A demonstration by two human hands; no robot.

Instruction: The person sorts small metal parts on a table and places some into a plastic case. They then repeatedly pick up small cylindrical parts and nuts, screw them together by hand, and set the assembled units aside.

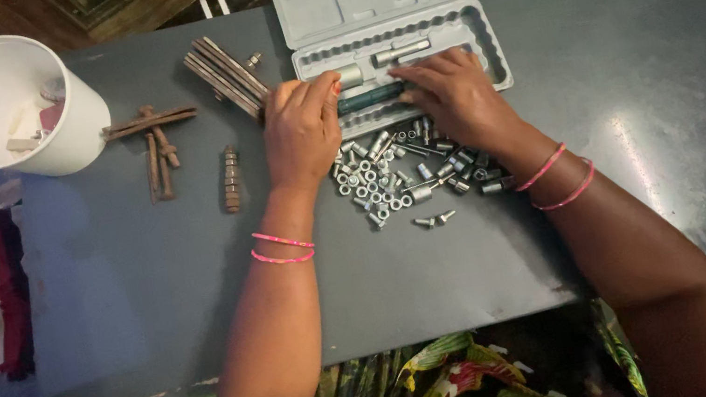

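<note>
— What are your hands on?
— Your left hand [301,129] and right hand [454,97] both close their fingers on the dark green handle [370,97], which lies across the open grey tool case [387,28].
— And nearby?
— Loose sockets [397,180] lie piled on the table [656,84] just below the case.

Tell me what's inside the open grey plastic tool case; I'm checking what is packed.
In the grey plastic tool case lie a dark green handle and two silver metal sockets. The left hand and right hand cover the lower slots, so those stay unseen.
</note>
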